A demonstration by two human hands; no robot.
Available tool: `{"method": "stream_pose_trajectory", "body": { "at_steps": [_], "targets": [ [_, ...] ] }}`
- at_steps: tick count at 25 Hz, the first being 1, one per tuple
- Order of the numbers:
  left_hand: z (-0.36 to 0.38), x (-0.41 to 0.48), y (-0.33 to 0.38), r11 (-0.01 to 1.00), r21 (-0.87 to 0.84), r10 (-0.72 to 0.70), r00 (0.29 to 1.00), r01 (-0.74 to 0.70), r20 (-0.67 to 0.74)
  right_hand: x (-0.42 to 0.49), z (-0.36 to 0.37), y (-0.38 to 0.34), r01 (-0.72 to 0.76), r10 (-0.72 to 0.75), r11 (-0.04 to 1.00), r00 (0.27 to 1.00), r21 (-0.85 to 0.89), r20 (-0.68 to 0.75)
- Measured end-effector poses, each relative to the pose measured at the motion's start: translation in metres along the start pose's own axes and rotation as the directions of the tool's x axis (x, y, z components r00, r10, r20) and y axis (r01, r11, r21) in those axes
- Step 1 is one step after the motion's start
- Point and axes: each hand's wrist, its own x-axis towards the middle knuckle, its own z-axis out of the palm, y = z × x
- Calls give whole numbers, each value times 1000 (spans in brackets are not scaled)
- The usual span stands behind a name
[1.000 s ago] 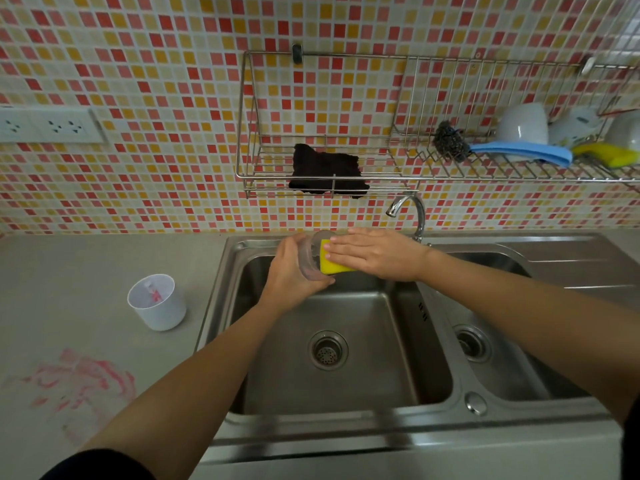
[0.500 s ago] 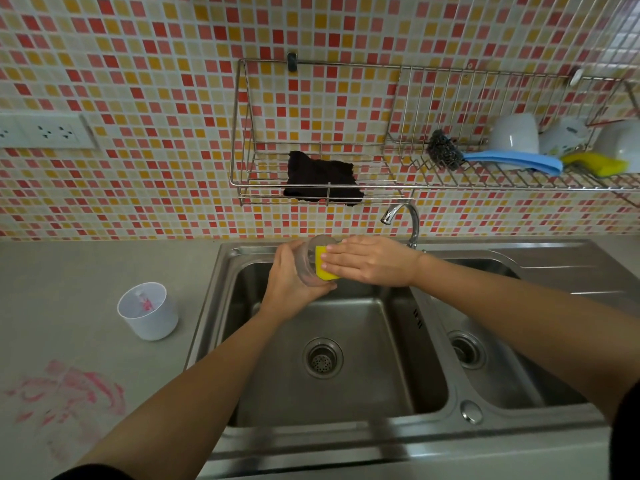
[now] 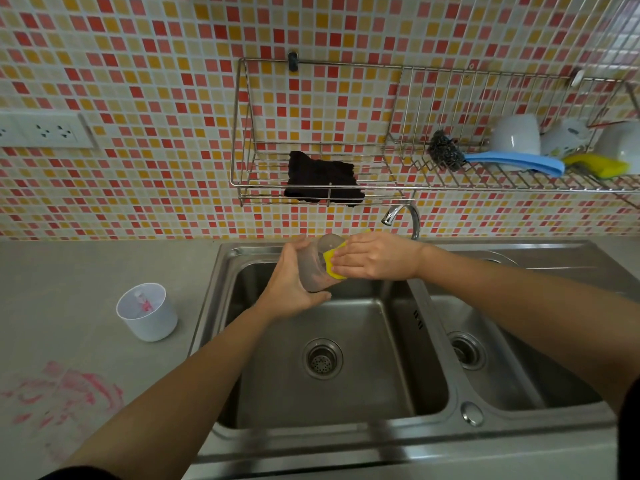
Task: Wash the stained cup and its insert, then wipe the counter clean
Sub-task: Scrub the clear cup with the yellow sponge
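Stainless steel fills the middle of the frame: a double sink (image 3: 429, 317) with a large left basin and a smaller right one, each with a round drain. Over the back of the left basin, just above centre, the left hand (image 3: 291, 282) is wrapped around a translucent cup (image 3: 317, 268), fingers curled under its base and thumb up its side. The right hand (image 3: 375, 256) lies flat with fingers nearly straight, pressing a yellow sponge (image 3: 332, 261) against the cup's open end. A curved tap (image 3: 403, 218) rises right behind the right hand, its spout just above the knuckles.

At left centre a white insert (image 3: 147, 311) stands upright on the grey counter (image 3: 86, 271), well apart from the sink edge, with a pink smear inside. Lower left, a wide pink stain (image 3: 65, 389) is spread over the counter.

On the mosaic tile wall a wire rack (image 3: 408, 168) runs from upper centre to the right edge. A dark cloth (image 3: 323, 178) lies on its left part, hanging slightly over the front. Farther right sit a steel scourer (image 3: 445, 150), a blue-handled tool (image 3: 516, 162), a second yellow sponge (image 3: 597, 164) and overturned white bowls (image 3: 516, 135). A white socket panel (image 3: 46, 129) is fixed at upper left.
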Motion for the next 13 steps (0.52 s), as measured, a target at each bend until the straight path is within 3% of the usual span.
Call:
{"method": "stream_pose_trajectory", "body": {
  "at_steps": [2,5,9,11,13],
  "targets": [
    [-10,4,-1,1000,-2,10,991,-10,133,1,-8,4,24,-24,1000,1000,-10,14],
    [-18,15,-3,991,101,70,981,-89,180,10,-13,1,-56,55,998,998,9,33],
    [-9,13,-9,926,325,187,981,-193,50,19,-11,-22,-381,306,872,915,308,265],
    [0,9,-13,897,380,244,970,-227,1,20,-15,-28,-375,291,877,912,302,288],
    [5,10,-13,904,366,280,953,-221,-114,20,-14,-30,-392,343,884,914,254,218]
  ]
}}
